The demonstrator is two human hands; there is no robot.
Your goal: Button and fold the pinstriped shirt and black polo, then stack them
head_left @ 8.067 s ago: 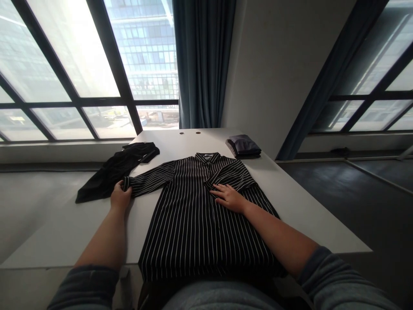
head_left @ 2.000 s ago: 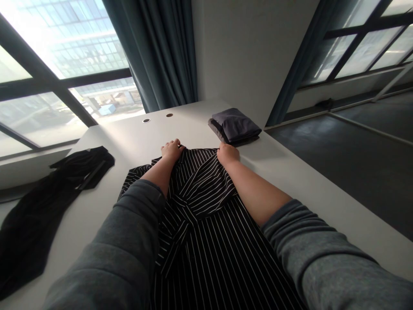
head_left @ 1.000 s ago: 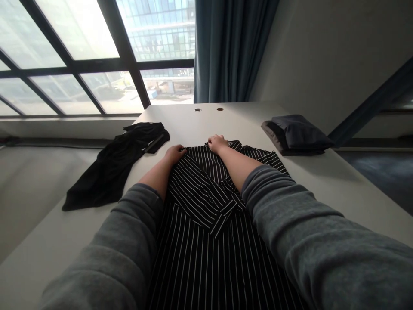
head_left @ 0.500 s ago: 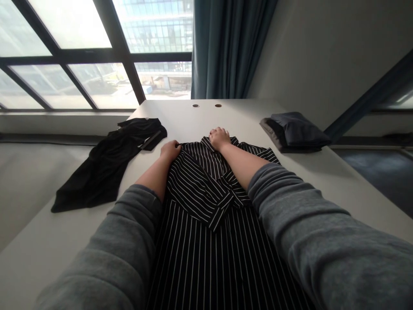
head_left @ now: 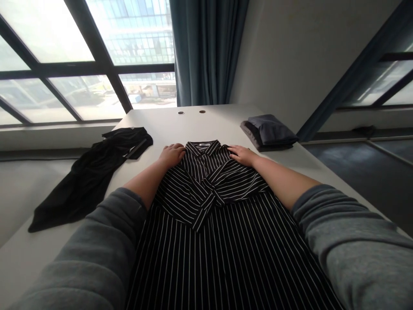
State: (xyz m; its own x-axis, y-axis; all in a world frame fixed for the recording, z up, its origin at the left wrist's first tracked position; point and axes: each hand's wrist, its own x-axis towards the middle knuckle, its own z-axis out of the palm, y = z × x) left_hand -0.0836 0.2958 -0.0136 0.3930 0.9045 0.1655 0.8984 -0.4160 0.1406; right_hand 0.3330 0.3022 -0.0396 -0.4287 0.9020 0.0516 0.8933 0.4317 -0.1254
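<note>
A black shirt with white stripes (head_left: 222, 241) lies flat in front of me, its collar (head_left: 203, 148) at the far end and its sleeves folded inward across the chest. On the shirt's left shoulder edge rests my left hand (head_left: 172, 156), open, fingers laid beside the collar. My right hand (head_left: 241, 155) lies open on the opposite shoulder, fingers stretched toward the collar. The cuff of one sleeve (head_left: 204, 212) crosses over the middle of the shirt. A small white label (head_left: 203, 145) shows inside the collar.
The shirt lies on a white table (head_left: 155, 116) with two round holes near its far edge. A crumpled black garment (head_left: 87, 181) hangs partly past the left edge. Folded dark clothes (head_left: 274, 131) are stacked at the right. A blue curtain (head_left: 206, 51) hangs beyond the table.
My right hand has moved from the collar to the right shoulder, uncovering the collar. My left hand's fingers now lie flatter on the left shoulder. The camera view has shifted right.
</note>
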